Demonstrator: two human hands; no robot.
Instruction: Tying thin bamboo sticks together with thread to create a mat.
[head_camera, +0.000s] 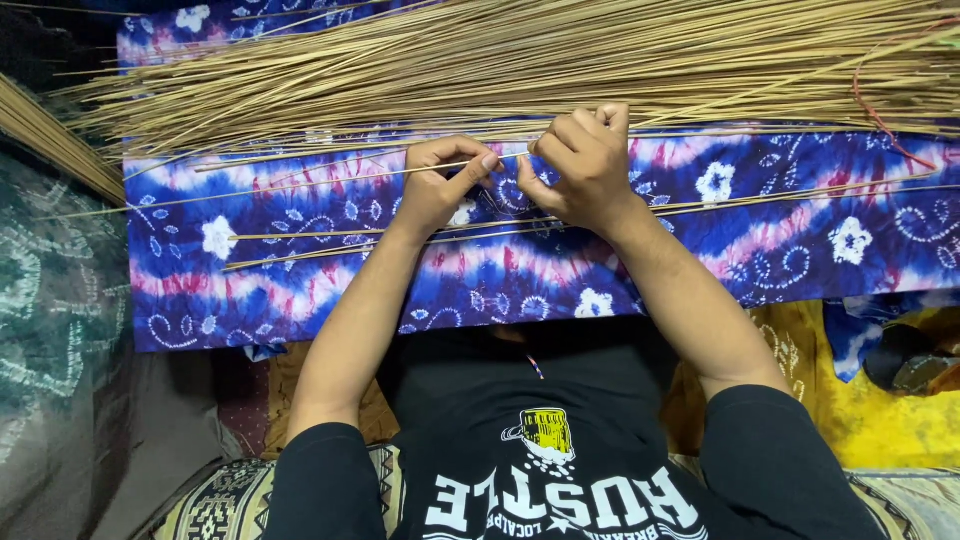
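Over a blue, purple and pink tie-dyed cloth (300, 290), both hands together near the middle of the view — left hand (437, 185) curled, thumb and forefinger pinched shut on one thin straw-coloured stick (300, 182), right hand (585, 165) fisted just beside it, grip closed on what looks like the same stick's end, though hard to tell between the knuckles. Held stick running leftward from the fingers, slightly raised above the cloth, tip well out past the left wrist. Beyond the hands, along the far edge of the cloth, a thick heap of similar sticks (520, 65) fanned across nearly the whole width. Nearer than the hands, a few loose sticks (320, 245) lying flat on the cloth, some passing under the forearms. At far right, a thin red cord (880, 115) curling over the heap's end. Beneath, a black printed shirt (540, 450), with a yellow cloth (880, 410) at right and a dark green patterned fabric (50, 300) at left — both beside the tie-dyed one
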